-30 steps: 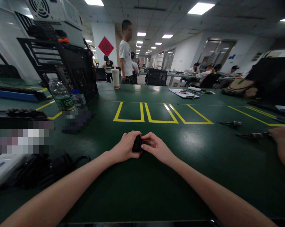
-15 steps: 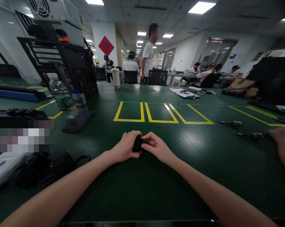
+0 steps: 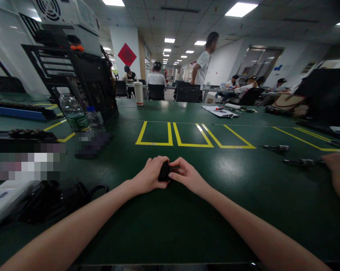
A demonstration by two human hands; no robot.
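A small black block-shaped object [image 3: 164, 172] stands between my hands in the middle of the green table [image 3: 175, 226]. My left hand [image 3: 152, 173] is closed around its left side, thumb low and fingers over the top. On its right side, my right hand [image 3: 184, 174] pinches with thumb and fingertips at the edge. Both hands hide part of the object, and I cannot make out its kind. Beyond them, yellow tape outlines [image 3: 154, 143] mark the table.
Left stand water bottles [image 3: 74, 114], an open computer case [image 3: 93, 82] and black cables [image 3: 54, 199]. A white cup [image 3: 138, 93] and a clipboard [image 3: 220, 111] are farther back. At right, another person's hand [image 3: 337, 169] is at a dark screwdriver-like tool [image 3: 302, 162]; a similar tool [image 3: 275, 148] lies nearby.
My hands and the black object have stayed in place. In the background, a standing person has walked to the right, uncovering a seated person.
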